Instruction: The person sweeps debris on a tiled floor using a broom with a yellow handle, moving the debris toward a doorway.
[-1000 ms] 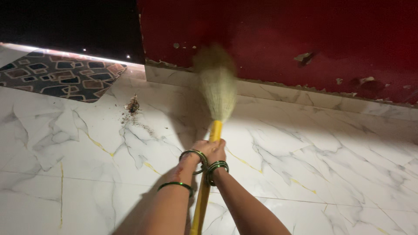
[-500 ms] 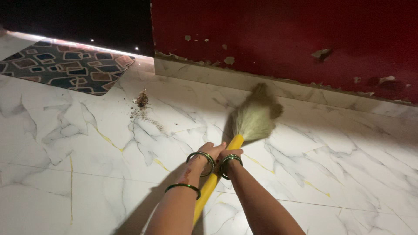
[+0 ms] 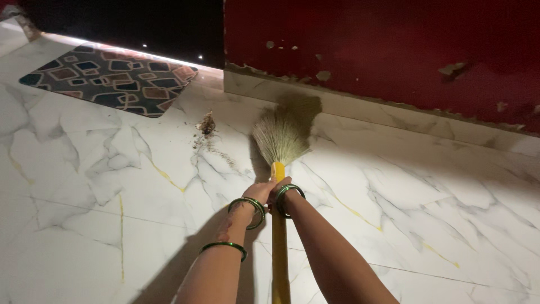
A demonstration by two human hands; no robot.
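Yellow-handled grass broom (image 3: 279, 169) is gripped by 2 hands together, left hand (image 3: 260, 193) and right hand (image 3: 281, 188) wrapped around the handle, bristles on the white marble floor (image 3: 84, 186). Short, low strokes would best gather the small dirt pile (image 3: 207, 125) near the patterned mat (image 3: 112, 79).

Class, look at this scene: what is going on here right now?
A person grips the yellow handle of a grass broom with both hands, left hand and right hand close together. Its bristles fan out over the white marble floor near the red wall. A small dirt pile lies to the left, beside a patterned mat.
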